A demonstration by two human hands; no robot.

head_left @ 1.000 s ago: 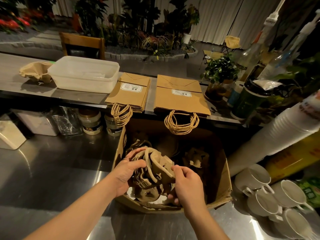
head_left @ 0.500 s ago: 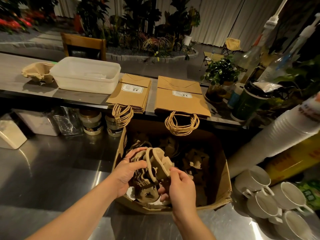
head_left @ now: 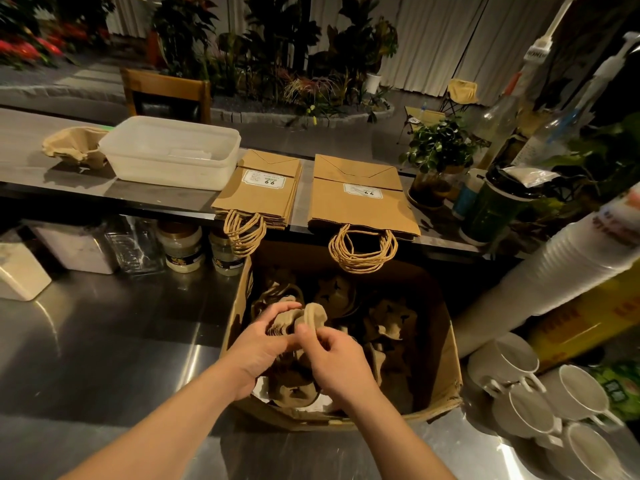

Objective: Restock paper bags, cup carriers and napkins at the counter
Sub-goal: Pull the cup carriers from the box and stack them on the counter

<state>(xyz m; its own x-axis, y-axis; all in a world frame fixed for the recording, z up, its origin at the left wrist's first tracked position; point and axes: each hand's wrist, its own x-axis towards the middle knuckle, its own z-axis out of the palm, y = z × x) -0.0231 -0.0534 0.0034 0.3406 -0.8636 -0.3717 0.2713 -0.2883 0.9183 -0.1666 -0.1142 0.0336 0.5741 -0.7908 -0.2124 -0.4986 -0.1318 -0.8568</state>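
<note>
a: head view. what carries everything?

b: a steel bench [head_left: 104, 341], shiny and streaked with glare, with a raised grey shelf [head_left: 34, 161] along its far edge. beyond the shelf the room is dim: pale curtains [head_left: 433, 39], a bed of plants [head_left: 277, 64], red flowers at the far left, a wooden chair [head_left: 166, 95].

a: and the task's things?

b: an open cardboard box [head_left: 450, 358] stands on the bench, full of brown pulp cup carriers [head_left: 388, 323]. two stacks of paper bags [head_left: 356, 199] lie flat on the shelf, their twine handles hanging over its edge above the box. one more carrier [head_left: 72, 147] sits at the shelf's left end, just beside a clear plastic tub [head_left: 173, 150].

a: the hands?

b: both are inside the box. the left hand [head_left: 259, 344] has its grip curled round a bundle of nested carriers [head_left: 311, 315], fingers over the top. the right hand [head_left: 336, 358] pinches the bundle's near edge between thumb and fingers.

a: any writing?

b: each top bag bears a white label that seems to read "99", seen upside down; the smaller print is too fine to read. the stacked white cups [head_left: 571, 271] at right carry red lettering, blurred. jars [head_left: 180, 247] under the shelf have dark labels that cannot be read. white mugs [head_left: 519, 393] lie at the lower right.
</note>
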